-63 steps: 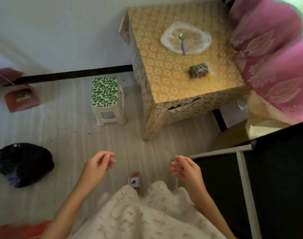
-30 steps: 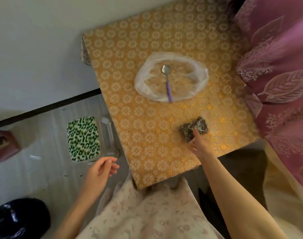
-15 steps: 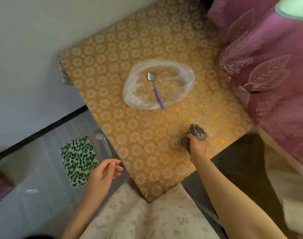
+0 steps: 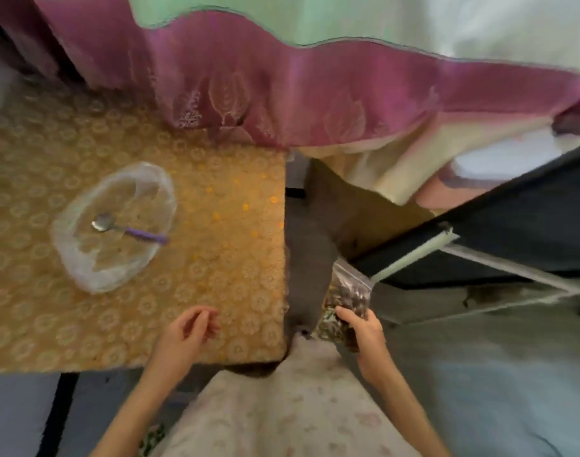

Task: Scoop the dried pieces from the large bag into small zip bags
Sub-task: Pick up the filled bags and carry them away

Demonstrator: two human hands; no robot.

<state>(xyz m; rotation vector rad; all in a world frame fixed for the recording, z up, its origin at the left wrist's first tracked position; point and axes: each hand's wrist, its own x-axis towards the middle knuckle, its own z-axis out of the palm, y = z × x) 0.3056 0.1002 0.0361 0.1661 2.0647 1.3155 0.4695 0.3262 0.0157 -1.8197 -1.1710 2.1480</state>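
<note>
Nearest to me, a pale patterned skirt (image 4: 282, 420) fills the bottom of the head view, with both forearms reaching out over it. The right hand (image 4: 364, 331) is off the table's right edge, fingers and thumb curled round the lower part of a small zip bag (image 4: 348, 291); the bag stands upright in that grip and is packed with dark dried pieces, its clear top strip showing above the fill. I cannot tell whether the zip is pressed closed. The left hand (image 4: 186, 331) hovers over the near edge of the table (image 4: 235, 258), fingers loosely curled, holding nothing, touching nothing that I can make out. Farther on, toward the left of the gold-patterned tabletop, the large bag (image 4: 113, 225) lies with its mouth rolled open, and a spoon (image 4: 127, 229) with a purple handle rests inside it, bowl pointing left. What remains in the bag looks like a thin pale layer only; blur keeps me from judging how much. Beyond the table hangs a purple curtain (image 4: 282, 94), and to the right a dark frame with a white bar (image 4: 414, 255). My read: one small bag is filled and in hand, so at least one round of scooping is done. Left to do, as I judge it, is setting this bag aside, finding an empty one (none is in view), and picking up the spoon for whatever is left in the large bag.
</note>
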